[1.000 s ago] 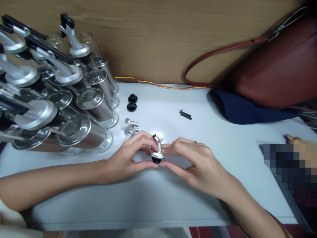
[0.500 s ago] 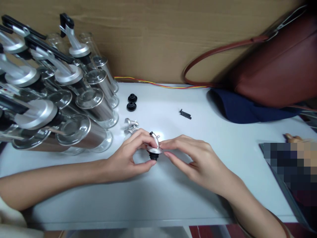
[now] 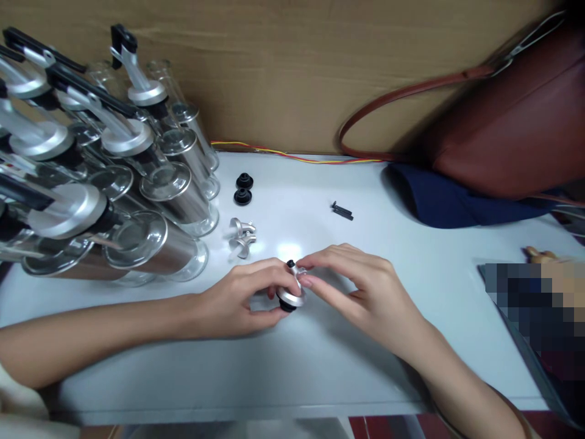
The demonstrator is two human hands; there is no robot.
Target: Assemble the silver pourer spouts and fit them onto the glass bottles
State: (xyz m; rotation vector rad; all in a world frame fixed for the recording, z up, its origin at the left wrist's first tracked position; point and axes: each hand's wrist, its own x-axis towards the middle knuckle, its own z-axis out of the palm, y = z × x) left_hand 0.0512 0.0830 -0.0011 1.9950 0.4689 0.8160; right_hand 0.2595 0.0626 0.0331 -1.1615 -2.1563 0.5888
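My left hand [image 3: 249, 286] is closed around a silver bottle pourer [image 3: 291, 297] with a black rubber stopper under its disc. The spout, black at its tip, points up and away, and the pourer is tilted. From the right side, the thumb and forefinger of my right hand [image 3: 365, 283] pinch the spout by its small side lug. Fingertips partly hide what lies between them. Beyond my left hand lie two loose metal spouts [image 3: 241, 245]. Farther back are two black rubber stoppers [image 3: 242, 196], and to their right some thin black lever pieces [image 3: 342, 211].
Several glass and metal bottles [image 3: 169, 238] with pourers crowd the left of the white table [image 3: 283, 372]. A brown bag [image 3: 512, 128] rests on dark blue cloth [image 3: 439, 198] at the back right. Red and yellow wires [image 3: 292, 158] run along the cardboard [image 3: 283, 73] behind.
The pourer has come slightly nearer and tipped, its disc now turned more toward me. My left fingers have shifted over it, uncovering the loose spouts. My right fingertips have moved onto the spout.
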